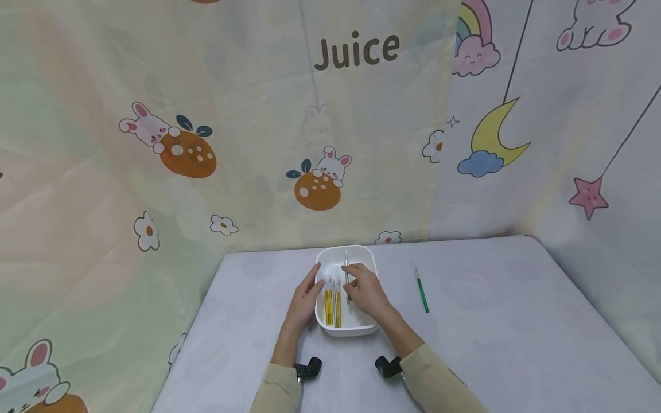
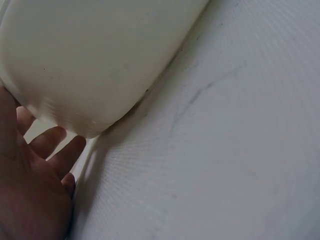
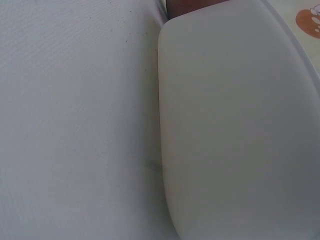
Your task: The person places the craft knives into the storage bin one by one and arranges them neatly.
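A white tray (image 1: 348, 331) stands on the table, with several slim yellow-and-silver sticks (image 1: 329, 308) with pale tips side by side in its left half. My left hand (image 1: 301, 307) holds the tray's left side, thumb over the rim; in the left wrist view its fingers (image 2: 67, 157) lie against the tray's outer wall. Over the tray's right half my right hand (image 1: 368, 291) pinches a thin, dark-and-silver pointed stick (image 1: 346, 259) between thumb and fingers, upright in the head view. In the right wrist view the tray wall (image 3: 235, 125) hides most of this hand.
A slim green pencil-like stick (image 1: 423, 295) with a pale tip lies on the table (image 1: 490, 321) to the right of the tray. Behind the table hangs a printed cloth (image 1: 258, 172), and another cloth side borders the right edge.
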Motion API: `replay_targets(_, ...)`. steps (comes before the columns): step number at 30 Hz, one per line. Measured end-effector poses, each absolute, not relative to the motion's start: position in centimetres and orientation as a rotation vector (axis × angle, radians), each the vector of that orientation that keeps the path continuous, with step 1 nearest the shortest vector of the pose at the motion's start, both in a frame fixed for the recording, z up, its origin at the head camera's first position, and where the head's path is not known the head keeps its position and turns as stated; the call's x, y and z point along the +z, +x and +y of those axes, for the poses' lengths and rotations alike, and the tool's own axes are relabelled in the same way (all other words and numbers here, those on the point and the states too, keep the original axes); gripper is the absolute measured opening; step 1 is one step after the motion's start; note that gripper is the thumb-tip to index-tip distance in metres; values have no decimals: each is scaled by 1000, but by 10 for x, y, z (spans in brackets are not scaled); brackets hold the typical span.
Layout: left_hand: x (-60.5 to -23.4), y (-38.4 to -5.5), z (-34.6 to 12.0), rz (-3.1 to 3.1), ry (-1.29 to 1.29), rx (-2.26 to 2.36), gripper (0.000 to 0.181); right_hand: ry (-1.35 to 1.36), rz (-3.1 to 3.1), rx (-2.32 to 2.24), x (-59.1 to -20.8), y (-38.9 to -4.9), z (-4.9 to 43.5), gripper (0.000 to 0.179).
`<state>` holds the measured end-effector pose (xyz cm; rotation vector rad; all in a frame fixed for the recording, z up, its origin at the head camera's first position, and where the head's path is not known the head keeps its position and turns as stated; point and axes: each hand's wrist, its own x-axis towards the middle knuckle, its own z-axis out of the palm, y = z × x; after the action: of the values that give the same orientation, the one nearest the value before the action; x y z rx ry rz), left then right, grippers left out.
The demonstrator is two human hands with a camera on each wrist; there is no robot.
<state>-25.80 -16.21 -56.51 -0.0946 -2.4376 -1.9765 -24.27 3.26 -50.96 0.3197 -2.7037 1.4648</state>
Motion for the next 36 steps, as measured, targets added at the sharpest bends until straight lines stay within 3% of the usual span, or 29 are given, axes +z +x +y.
replay_targets(36,-564,-256,-163,-2419,-107,-2002,52,393,-2970,1391,-514,-244,29,50)
